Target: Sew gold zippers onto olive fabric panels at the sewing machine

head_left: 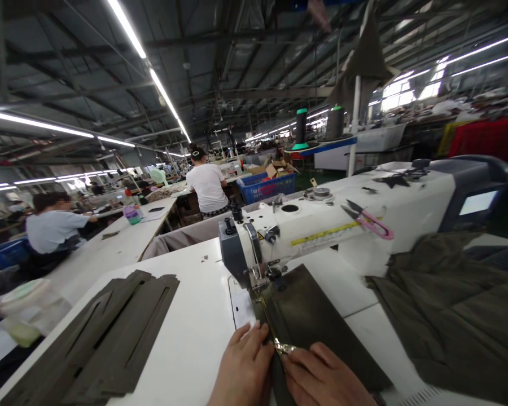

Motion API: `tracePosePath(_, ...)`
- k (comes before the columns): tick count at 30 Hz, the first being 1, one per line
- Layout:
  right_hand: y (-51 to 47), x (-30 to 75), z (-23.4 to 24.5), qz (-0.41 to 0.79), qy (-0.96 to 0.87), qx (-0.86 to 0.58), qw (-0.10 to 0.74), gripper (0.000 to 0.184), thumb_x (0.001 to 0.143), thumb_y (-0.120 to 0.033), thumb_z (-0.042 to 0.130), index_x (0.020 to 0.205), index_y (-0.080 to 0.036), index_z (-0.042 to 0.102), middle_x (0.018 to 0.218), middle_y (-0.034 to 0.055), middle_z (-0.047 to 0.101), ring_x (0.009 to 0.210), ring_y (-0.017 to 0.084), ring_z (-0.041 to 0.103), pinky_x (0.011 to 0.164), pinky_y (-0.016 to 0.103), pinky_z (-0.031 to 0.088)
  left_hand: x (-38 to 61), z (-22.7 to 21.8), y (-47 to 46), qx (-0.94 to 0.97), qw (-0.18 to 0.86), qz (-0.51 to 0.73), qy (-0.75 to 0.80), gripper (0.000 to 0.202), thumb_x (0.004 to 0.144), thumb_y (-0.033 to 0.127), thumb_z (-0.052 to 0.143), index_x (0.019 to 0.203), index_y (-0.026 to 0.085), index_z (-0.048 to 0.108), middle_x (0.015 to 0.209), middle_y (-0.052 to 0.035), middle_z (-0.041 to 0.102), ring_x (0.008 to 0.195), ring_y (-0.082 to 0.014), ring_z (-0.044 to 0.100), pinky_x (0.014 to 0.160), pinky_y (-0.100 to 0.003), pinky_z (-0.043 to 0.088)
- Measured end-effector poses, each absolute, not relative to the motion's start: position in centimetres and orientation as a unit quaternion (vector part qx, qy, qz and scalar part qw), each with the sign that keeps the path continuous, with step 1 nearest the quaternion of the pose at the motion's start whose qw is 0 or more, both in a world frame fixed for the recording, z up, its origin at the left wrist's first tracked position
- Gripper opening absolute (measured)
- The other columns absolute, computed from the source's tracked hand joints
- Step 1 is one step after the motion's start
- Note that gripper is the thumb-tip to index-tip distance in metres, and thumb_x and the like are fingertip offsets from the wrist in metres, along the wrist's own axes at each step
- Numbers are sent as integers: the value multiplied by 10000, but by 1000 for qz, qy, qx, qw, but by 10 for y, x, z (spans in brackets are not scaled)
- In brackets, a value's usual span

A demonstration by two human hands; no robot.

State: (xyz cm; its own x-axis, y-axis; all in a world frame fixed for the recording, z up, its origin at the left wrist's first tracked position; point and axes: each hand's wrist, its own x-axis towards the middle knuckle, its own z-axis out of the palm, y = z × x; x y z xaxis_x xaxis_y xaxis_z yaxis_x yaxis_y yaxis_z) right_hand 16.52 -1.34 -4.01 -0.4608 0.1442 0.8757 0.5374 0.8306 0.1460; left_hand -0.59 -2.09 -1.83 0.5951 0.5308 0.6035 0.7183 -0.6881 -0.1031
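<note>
My left hand [243, 366] lies flat on the white table, fingers stretched toward the needle, pressing the left edge of a dark olive fabric piece [317, 321]. My right hand [322, 378] rests on the same fabric, fingers close together beside a metal zipper pull [284, 348]. The zipper runs up from my fingers to the presser foot [260, 287] of the white sewing machine [347, 225].
A stack of dark cut fabric strips [105, 338] lies at the left. A quilted olive garment [461, 316] is heaped at the right. Pink-handled snips [370, 221] sit on the machine arm. Thread cones [301, 127] stand behind. Two other workers [206, 183] sit at tables beyond.
</note>
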Motion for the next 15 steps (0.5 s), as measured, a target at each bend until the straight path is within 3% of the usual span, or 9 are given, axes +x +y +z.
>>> tracePosePath(3,-9,165,-38,-208,-838,-224,452,450,958,-86,239,657,-157,566,715,5,626,610,131,477,544,305,286,-6,-15,-16,-875,167,-278,-360,275,763,104,364,912,148,591,984,-128,671,874,-239,658,748,-410,565)
tracePosePath(8,0,166,-37,-204,-835,-235,453,489,953,-68,181,695,-163,586,769,7,642,672,147,498,626,313,336,-6,-10,-6,-871,148,-292,-367,274,740,79,377,909,150,581,997,-121,661,896,-220,646,788,-368,553)
tracePosePath(15,17,163,-40,-184,-872,-233,389,354,935,-115,290,771,-156,600,798,29,629,719,158,518,638,292,368,-13,-17,10,-868,134,-284,-384,347,705,41,385,975,149,574,976,-112,636,910,-238,615,786,-381,549)
